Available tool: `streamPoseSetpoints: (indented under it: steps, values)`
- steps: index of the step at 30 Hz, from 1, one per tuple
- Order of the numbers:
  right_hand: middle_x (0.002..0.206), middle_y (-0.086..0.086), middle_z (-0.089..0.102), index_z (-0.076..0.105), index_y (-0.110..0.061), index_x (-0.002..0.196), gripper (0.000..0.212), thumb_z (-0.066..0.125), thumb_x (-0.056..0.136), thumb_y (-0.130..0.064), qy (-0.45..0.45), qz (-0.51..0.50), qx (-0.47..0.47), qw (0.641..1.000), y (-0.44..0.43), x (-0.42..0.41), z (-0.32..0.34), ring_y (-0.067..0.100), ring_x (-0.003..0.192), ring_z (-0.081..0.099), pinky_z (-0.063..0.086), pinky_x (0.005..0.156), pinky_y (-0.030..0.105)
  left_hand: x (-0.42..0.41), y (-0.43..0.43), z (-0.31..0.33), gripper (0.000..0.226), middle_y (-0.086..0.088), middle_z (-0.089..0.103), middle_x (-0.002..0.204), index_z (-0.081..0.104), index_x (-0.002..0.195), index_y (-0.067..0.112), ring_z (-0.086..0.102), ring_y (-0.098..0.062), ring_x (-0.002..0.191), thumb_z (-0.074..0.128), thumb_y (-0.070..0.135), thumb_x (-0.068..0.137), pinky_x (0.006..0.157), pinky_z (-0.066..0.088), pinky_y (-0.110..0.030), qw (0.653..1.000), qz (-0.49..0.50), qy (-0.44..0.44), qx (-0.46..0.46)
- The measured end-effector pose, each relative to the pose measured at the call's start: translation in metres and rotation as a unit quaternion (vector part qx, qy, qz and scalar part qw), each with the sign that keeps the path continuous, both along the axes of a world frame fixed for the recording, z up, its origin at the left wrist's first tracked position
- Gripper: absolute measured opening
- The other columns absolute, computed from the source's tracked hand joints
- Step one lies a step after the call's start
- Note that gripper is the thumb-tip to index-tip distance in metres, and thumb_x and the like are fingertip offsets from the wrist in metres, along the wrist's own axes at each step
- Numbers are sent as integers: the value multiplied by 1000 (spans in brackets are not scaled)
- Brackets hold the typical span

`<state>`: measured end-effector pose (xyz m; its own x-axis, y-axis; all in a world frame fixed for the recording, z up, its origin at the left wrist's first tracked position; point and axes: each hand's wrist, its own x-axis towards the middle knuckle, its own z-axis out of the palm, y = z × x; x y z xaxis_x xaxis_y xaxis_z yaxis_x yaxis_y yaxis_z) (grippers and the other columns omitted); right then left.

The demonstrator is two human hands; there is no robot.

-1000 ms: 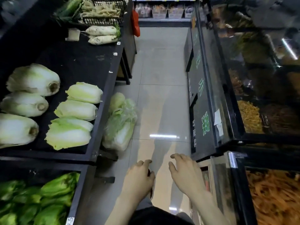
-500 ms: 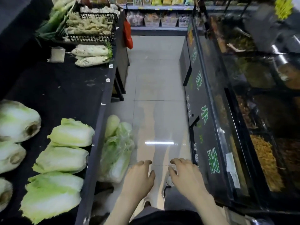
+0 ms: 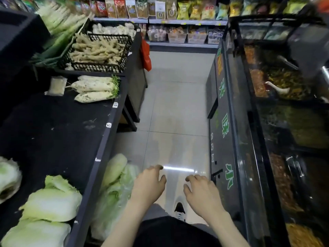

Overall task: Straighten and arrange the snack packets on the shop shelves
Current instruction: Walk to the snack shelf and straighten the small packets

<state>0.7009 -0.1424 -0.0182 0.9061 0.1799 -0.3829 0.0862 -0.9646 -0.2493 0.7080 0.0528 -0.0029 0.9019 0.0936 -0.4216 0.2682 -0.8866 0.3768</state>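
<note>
Empty-handed in the aisle, snack packets [image 3: 185, 8] far ahead.
Left hand [image 3: 148, 187] and right hand [image 3: 203, 193] hover, fingers relaxed, grasping nothing.

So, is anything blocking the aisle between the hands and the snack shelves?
Nothing visible does: the tiled floor runs open from the left hand and right hand to the snack packets. Bagged cabbages beside the left stand and a red bag hanging farther along only fringe the left edge.
</note>
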Motion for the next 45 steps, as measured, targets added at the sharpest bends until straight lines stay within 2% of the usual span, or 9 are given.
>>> streamPoseSetpoints:
  steps: [5, 10, 16, 24, 33, 41, 45]
  values:
    - [116, -7, 70, 64, -27, 130, 38, 43, 101, -39, -33, -9, 1, 999, 8, 101, -1, 19, 109, 63, 50, 91, 37, 71, -1, 7, 40, 7, 70, 126, 58, 140, 31, 66, -19, 114, 51, 39, 102, 94, 55, -39, 1000, 22, -13, -10]
    - [115, -6, 72, 66, -26, 130, 38, 47, 100, -38, -45, -22, -18, 999, 24, 202, -11, 21, 108, 63, 48, 89, 37, 153, 23, 1, 32, 7, 72, 117, 64, 129, 31, 67, -20, 110, 53, 36, 100, 93, 54, -39, 999, 39, -17, -10]
    - [124, -8, 69, 62, -28, 134, 39, 42, 103, -40, -35, -29, -35, 998, 55, 330, -7, 18, 117, 58, 44, 94, 36, 278, 63, -5, 41, 7, 69, 130, 56, 144, 33, 66, -21, 117, 49, 38, 103, 91, 52, -35, 1000, 14, -6, -3]
    - [115, -10, 71, 65, -30, 128, 36, 44, 101, -42, -37, -57, -35, 997, 79, 454, 6, 16, 109, 61, 46, 89, 35, 450, 86, 1, 44, 3, 68, 133, 54, 148, 28, 65, -24, 120, 49, 38, 105, 94, 53, -35, 1000, -19, -12, -11]
    - [121, -8, 69, 62, -28, 128, 35, 44, 102, -42, -10, -63, -16, 998, 61, 617, -5, 19, 115, 60, 46, 93, 36, 646, 61, -10, 43, 4, 68, 133, 55, 147, 27, 66, -25, 118, 49, 37, 105, 95, 50, -35, 999, -51, 4, 16]
    - [122, -6, 70, 61, -27, 133, 39, 42, 104, -43, -32, -39, -14, 999, 15, 811, 12, 19, 114, 61, 48, 93, 35, 804, 19, 9, 39, 11, 68, 131, 57, 142, 33, 65, -15, 115, 49, 40, 105, 93, 54, -34, 1000, 1, -7, -4]
    - [118, -5, 71, 63, -26, 131, 39, 41, 103, -41, -15, -33, 2, 999, 14, 890, 9, 19, 110, 61, 47, 86, 33, 864, 13, 14, 38, 11, 69, 128, 58, 141, 34, 65, -14, 115, 51, 41, 104, 92, 55, -35, 1000, 26, -9, -7]
